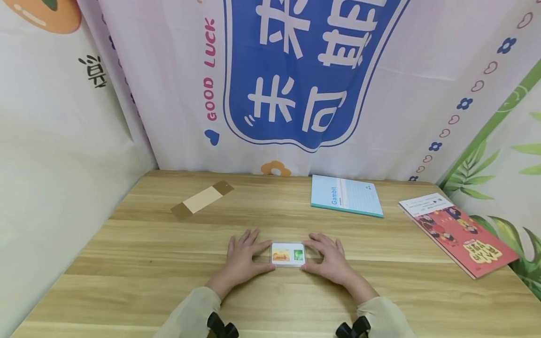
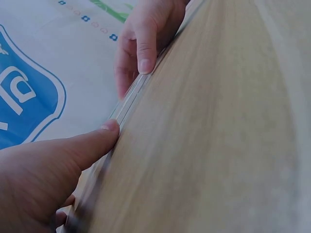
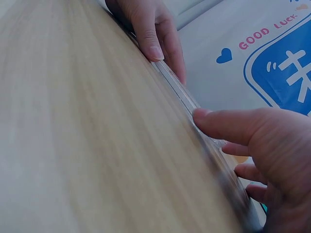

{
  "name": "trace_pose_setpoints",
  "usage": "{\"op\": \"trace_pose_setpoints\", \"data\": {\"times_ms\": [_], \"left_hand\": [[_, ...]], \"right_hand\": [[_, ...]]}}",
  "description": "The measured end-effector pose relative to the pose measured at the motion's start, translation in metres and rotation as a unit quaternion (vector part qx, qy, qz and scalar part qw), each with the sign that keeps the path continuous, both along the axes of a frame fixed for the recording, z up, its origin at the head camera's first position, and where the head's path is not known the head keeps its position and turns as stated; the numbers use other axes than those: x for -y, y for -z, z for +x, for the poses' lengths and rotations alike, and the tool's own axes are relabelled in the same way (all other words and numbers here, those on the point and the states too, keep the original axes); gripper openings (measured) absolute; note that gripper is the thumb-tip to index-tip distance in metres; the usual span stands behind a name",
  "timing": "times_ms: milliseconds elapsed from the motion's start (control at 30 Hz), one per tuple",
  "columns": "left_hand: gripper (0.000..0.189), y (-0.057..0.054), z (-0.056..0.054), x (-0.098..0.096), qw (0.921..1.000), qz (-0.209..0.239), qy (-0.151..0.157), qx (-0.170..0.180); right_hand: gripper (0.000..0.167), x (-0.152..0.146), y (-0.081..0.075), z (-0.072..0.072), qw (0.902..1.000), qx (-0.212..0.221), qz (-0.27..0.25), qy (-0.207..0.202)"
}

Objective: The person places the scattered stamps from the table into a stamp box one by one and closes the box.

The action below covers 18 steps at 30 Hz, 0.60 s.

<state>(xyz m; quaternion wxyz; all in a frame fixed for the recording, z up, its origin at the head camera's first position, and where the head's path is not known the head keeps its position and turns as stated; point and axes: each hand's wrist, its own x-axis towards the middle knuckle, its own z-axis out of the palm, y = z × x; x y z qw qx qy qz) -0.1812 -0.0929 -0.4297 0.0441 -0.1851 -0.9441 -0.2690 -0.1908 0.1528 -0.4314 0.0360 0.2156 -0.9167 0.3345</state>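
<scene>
A small flat clear case (image 1: 288, 255) lies on the wooden table, with an orange picture and a green one on its white face. My left hand (image 1: 244, 260) holds its left end between thumb and index finger. At the opposite end, my right hand (image 1: 328, 261) grips it the same way. The other fingers of both hands spread outward over the table. Seen edge-on in the left wrist view, the case (image 2: 130, 103) is a thin strip touched by both thumbs. The right wrist view also shows the case's edge (image 3: 176, 86) between the thumbs.
Behind the left hand lies a brown-and-beige card strip (image 1: 202, 200). A light blue notebook (image 1: 346, 197) lies at the back right, and a red booklet (image 1: 462, 237) near the right edge. Printed cloth (image 1: 177, 94) hangs behind the wooden table (image 1: 139, 263).
</scene>
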Motion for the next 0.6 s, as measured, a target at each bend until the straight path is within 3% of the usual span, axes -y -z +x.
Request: {"op": "trace_pose_setpoints", "data": {"times_ms": [600], "left_hand": [[0.062,-0.0003,-0.0005,-0.0002,0.9998,-0.018,-0.002,0.007]], "right_hand": [[0.056,0.0021,0.0007,-0.0003,0.9998,0.004,0.02,0.005]]}}
